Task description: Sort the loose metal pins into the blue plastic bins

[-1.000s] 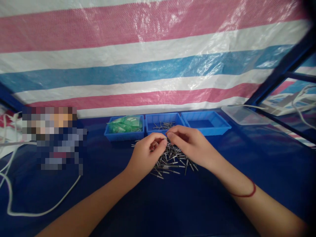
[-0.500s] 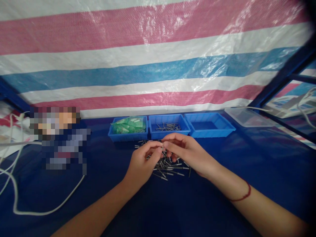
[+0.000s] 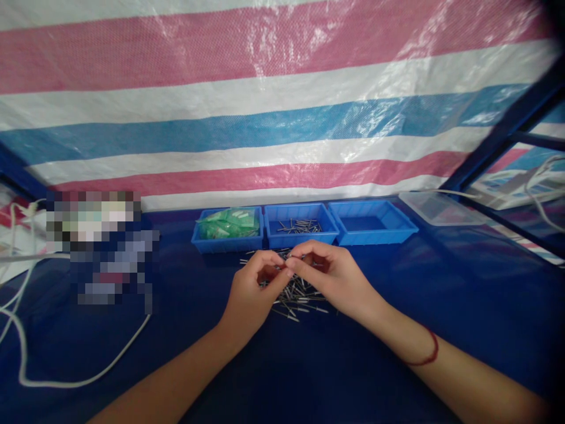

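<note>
My left hand (image 3: 253, 291) and my right hand (image 3: 333, 277) meet fingertip to fingertip just above a loose pile of small metal pins (image 3: 295, 297) on the dark blue table. Both hands are pinched; a thin pin seems to sit between the fingertips, too small to be sure. Behind the hands stand three blue trays in a row: the left tray (image 3: 227, 241) holds green packets (image 3: 229, 222), the middle tray (image 3: 300, 235) holds several pins, the right tray (image 3: 375, 232) looks empty. A red string is tied round my right wrist.
A white cable (image 3: 66, 377) loops over the table at the left. A clear plastic lid or tray (image 3: 436, 209) lies at the back right. A striped pink, white and blue tarp (image 3: 265, 106) hangs behind. A dark blue frame bar (image 3: 498, 147) runs at the right.
Both hands have drawn a little nearer to me over the pile and stayed pinched together. The fingertips have shifted slightly left.
</note>
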Demonstrator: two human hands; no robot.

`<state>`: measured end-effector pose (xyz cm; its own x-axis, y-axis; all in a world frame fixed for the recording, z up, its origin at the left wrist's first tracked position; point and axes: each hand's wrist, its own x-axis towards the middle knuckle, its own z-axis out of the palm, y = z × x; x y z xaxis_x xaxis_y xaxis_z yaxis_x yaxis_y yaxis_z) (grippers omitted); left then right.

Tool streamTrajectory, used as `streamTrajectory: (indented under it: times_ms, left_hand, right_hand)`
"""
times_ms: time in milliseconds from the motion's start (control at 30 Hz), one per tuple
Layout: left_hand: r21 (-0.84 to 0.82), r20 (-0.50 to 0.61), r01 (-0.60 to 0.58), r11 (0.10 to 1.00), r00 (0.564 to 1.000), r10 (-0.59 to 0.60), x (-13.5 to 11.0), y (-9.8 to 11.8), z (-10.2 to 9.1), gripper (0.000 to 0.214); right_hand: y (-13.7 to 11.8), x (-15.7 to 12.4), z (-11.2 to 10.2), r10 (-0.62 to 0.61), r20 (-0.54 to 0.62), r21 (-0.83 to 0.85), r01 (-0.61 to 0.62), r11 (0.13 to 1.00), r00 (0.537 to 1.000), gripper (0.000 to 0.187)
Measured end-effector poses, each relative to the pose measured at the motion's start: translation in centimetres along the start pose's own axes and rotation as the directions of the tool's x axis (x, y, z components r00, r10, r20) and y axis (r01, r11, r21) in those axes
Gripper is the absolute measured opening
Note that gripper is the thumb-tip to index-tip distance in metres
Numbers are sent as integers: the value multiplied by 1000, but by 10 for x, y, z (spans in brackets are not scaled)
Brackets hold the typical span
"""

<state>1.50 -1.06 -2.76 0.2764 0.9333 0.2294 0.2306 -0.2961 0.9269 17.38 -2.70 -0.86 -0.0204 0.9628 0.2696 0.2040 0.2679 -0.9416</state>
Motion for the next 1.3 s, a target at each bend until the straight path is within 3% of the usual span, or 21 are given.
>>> streamTrajectory:
  times_ms: [267,467,600,700,767,867,933,1000,1100,1300]
  left_hand:
    - [183,42,-105,978,994,99,4,4,-6,12]
    - [224,-26,-104,969,993,113,4,7,-11,8]
    - [242,-39,-127,962,989,140,5,6,-13,9]
    - [222,-50,-113,968,991,127,5,6,-13,13]
    - [199,-55,-95,976,993,108,6,6,-12,21]
    - [203,-37,-89,975,994,98,8,5,-11,26]
    - [236,-10,-95,967,995,100,9,3,-11,24]
    - [279,23,-105,954,994,103,9,1,-12,22]
    - [341,76,-149,928,989,130,8,-1,-12,19]
    - [448,276,-341,827,932,235,8,3,-11,19]
  right_hand:
    - [2,-4,-1,-109,28,-54,110,992,994,14]
    - [5,-1,-4,-152,21,-153,154,976,988,13]
    - [1,0,-9,-209,97,-267,227,936,973,13]
    - [2,5,-13,-320,140,-377,349,858,937,16]
    - [6,13,-17,-403,66,-489,381,785,913,18]
    - [15,26,-23,-468,-18,-734,306,606,884,23]
    - [20,33,-28,-457,2,-850,243,468,889,26]
    - [23,35,-32,-438,17,-897,207,390,899,29]
    - [21,32,-40,-434,-22,-896,174,409,901,28]
    - [1,29,-56,-367,-110,-751,165,639,924,24]
